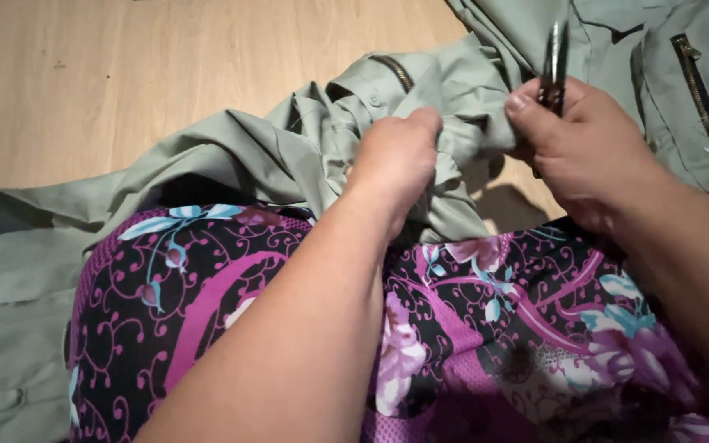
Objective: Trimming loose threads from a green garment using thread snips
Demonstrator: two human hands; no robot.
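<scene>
Purple, pink and black floral fabric point(469, 328) fills the bottom of the view, draped over the person's lap, nearest the camera. Both forearms reach over it toward 12 o'clock.

No packages, labels or signs show anywhere in the view.

One sage-green garment point(289, 156) lies bunched across the lap and spreads onto the wooden floor point(125, 66), trailing off toward 8 o'clock and up toward 1 o'clock. The left hand point(395, 160) is clenched on a gathered fold of this garment near the centre of the view, fingers curled into the cloth. At 3 o'clock from it, just beside, the right hand point(584, 148) grips a small dark metal tool point(553, 61), probably thread snips, which stands upright out of the fist with its tip pointing to 12 o'clock; the thumb also presses against the garment's bunched edge, so the cloth sits between the two hands and touches both.

Two brass-coloured zippers show on the green cloth: one short zipper point(394, 72) at 12 o'clock from the left hand, and one longer zipper point(699, 86) at 2 o'clock from the right hand, near the right edge. One small button point(375, 100) sits just below the short zipper.
</scene>
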